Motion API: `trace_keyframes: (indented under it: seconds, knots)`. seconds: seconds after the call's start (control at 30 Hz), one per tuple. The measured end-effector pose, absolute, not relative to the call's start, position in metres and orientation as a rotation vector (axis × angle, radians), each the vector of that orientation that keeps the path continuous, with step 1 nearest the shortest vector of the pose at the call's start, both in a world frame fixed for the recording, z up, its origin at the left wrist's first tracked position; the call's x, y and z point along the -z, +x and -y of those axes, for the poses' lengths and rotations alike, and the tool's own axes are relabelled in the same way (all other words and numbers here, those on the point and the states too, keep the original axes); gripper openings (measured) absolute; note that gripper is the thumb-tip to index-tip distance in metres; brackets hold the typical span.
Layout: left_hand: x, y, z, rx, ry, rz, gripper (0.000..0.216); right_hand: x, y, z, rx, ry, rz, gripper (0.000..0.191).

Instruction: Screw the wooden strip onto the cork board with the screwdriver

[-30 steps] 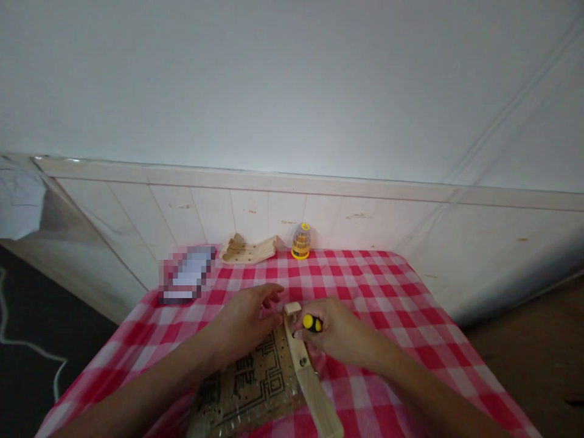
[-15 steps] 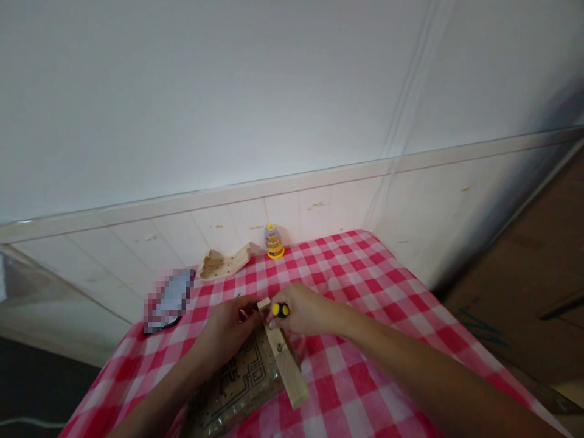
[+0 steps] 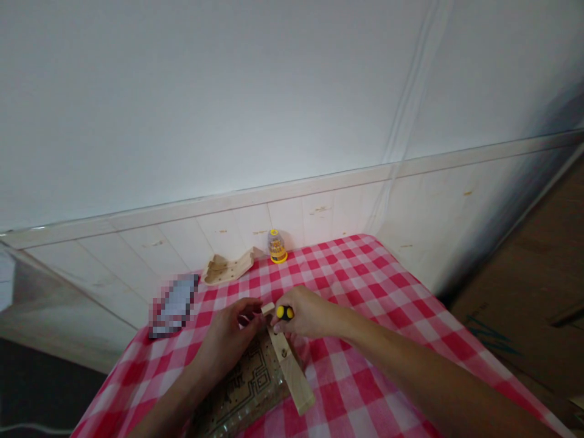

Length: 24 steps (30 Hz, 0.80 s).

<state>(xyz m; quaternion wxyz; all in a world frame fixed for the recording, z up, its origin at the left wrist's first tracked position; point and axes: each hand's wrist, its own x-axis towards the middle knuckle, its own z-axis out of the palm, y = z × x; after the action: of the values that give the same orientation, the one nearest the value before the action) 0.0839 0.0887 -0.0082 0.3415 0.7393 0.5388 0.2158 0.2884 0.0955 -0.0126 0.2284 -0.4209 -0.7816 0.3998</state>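
My right hand (image 3: 303, 311) is closed around a screwdriver with a yellow and black handle (image 3: 285, 312); its tip is hidden. The tool is over the far part of a pale wooden bar (image 3: 296, 378) with a round hole in it. That bar lies along the right edge of a flat wooden board (image 3: 255, 371) printed with dark maze-like lines. With fingers bent, my left hand (image 3: 232, 331) pinches the bar's far end from the left. Clear plastic-looking material shows along the board's near edge.
A red and white checked cloth (image 3: 351, 292) covers the table. By the wall stand a yellow-capped clear bit case (image 3: 277, 246) and a curved wooden piece (image 3: 228, 269) with holes. A phone-like dark-edged object (image 3: 176, 306), partly pixelated, lies at the left edge. Brown cardboard (image 3: 515, 304) is at right.
The whole view has shifted slightly, so everything appears a little lower and to the right. Both hands keep their places on the bar, and the screwdriver stays in my right hand.
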Motion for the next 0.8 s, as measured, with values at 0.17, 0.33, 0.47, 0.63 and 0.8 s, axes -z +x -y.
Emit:
trace_keyframes:
  seconds: [0.17,0.33,0.47,0.63,0.8]
  knots:
    - [0.0099,0.0888,-0.0868,-0.495,1.995,-1.435,0.035,0.0154,0.2898,-0.0958,-1.146,-1.193,2.096,0.009]
    - [0.0106,0.0925,-0.0880,-0.517,2.026,-1.450,0.033,0.0173,0.2897,-0.0956,-1.226,-1.188,2.059,0.006]
    - [0.0140,0.0908,-0.0885,-0.530,2.024,-1.454,0.034,0.0156,0.2899,-0.0941,-1.225,-1.194,2.044,0.006]
    - [0.0148,0.0900,-0.0879,-0.532,2.025,-1.468,0.033,0.0138,0.2900,-0.0931,-1.233,-1.199,2.033,0.005]
    - [0.0155,0.0893,-0.0869,-0.551,1.998,-1.479,0.032,0.0141,0.2881,-0.0929,-1.172,-1.175,2.113,0.007]
